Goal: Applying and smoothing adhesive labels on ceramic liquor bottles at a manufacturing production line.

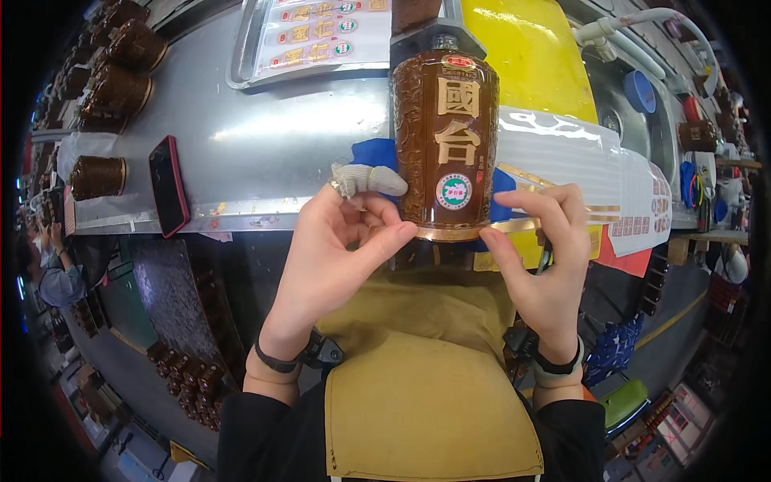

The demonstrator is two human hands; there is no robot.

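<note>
A brown glossy bottle (423, 161) with large gold characters and a round green-and-white sticker lies on its back, base toward me. Blue cloth shows at both its sides. Along the base runs a narrow gold strip (450, 234). My left hand (333, 261) is closed, its thumb pressing the strip's left part; a knitted finger sleeve (365, 180) on one finger rests against the bottle's side. At the right end, my right hand (550, 261) pinches the strip, its thumb at the bottle's lower corner. What lies under the fingertips is partly hidden.
A metal tray (241, 60) of printed labels sits at the back. Left are a red-edged phone (169, 186) and several brown bottles (98, 177). Right are a yellow sheet (534, 56), white backing sheets with gold strips (562, 145), and a sink with a blue bowl (640, 91).
</note>
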